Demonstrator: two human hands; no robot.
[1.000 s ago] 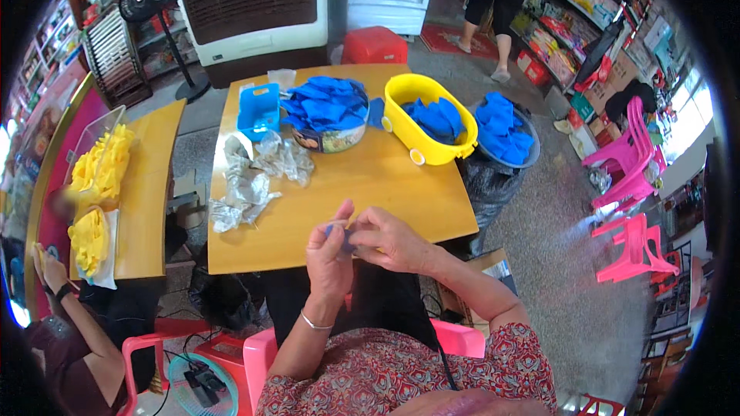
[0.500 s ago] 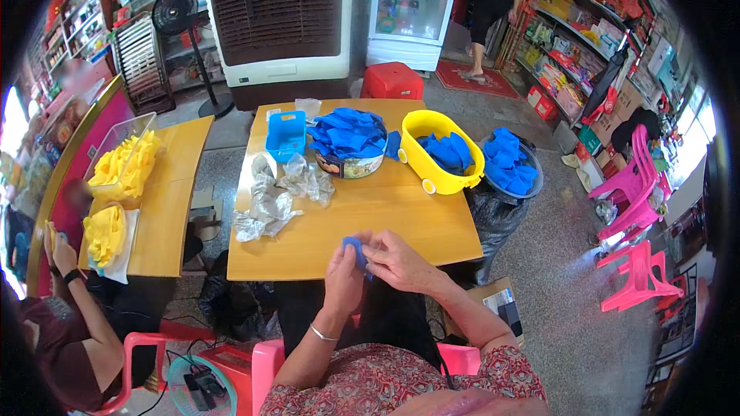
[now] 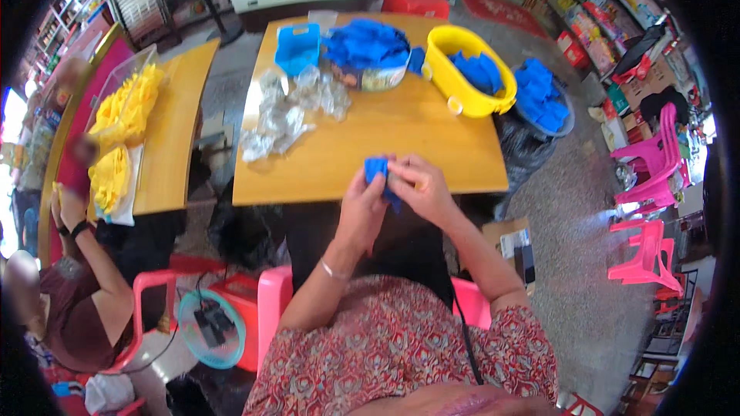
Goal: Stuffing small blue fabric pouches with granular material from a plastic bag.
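Just above the near edge of the wooden table (image 3: 378, 150), my left hand (image 3: 361, 206) pinches a small folded blue cloth piece (image 3: 376, 167). The fingers of my right hand (image 3: 418, 189) are closed on the right side of that same piece, and one end of it hangs below them. Farther back, a heap of blue cloth pieces (image 3: 367, 42) fills a round tin (image 3: 374, 78). More of them lie inside a yellow wheeled tub (image 3: 438, 81) to its right. A dark bin beside the table's right edge holds another blue heap (image 3: 542, 96).
Crumpled clear plastic bags (image 3: 279, 122) and a light-blue basket (image 3: 297, 49) are on the table's left half. At left, a co-worker (image 3: 89, 285) sits by a second table (image 3: 171, 123) bearing yellow cloth pieces (image 3: 127, 104). Pink chairs (image 3: 644, 254) stand at right.
My view has tipped downward, so the table sits higher in the picture. Both hands stay on the blue cloth piece, which now shows a flat, squared end above my left fingers.
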